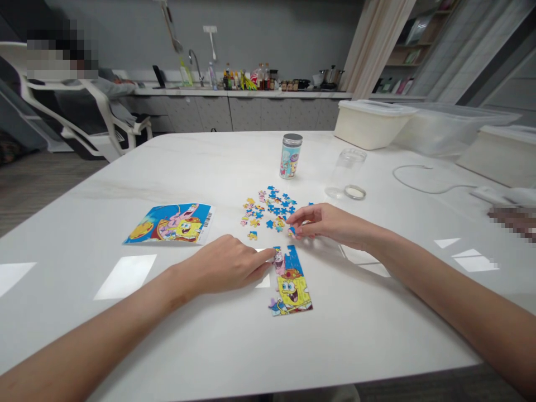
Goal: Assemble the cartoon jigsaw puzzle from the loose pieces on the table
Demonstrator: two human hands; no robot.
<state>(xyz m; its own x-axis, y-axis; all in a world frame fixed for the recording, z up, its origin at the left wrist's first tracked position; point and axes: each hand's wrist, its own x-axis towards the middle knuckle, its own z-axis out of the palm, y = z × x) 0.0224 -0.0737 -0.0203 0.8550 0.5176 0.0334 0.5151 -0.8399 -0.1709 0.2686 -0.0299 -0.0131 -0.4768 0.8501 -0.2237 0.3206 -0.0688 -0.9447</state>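
A joined section of a jigsaw puzzle [295, 285] lies flat on the white table, showing a yellow cartoon sponge and part of a pink figure. My left hand [228, 262] has its index finger and thumb together at the section's upper left edge, the other fingers curled under. Just above the section, my right hand [318, 223] pinches a small blue and pink jigsaw piece [292, 230] between thumb and fingers. Beyond my hands, several loose jigsaw pieces [274, 202] are scattered. Left of them lies a picture sheet [171, 223] with the same cartoon characters.
Past the pieces stands a cartoon-printed tin [291, 159] with a silver lid. Right of it are a clear jar [350, 164] on its side and a ring-shaped lid [355, 192]. Storage boxes [372, 125] and a white cable [419, 187] lie further right. Someone sits in a chair [100, 111].
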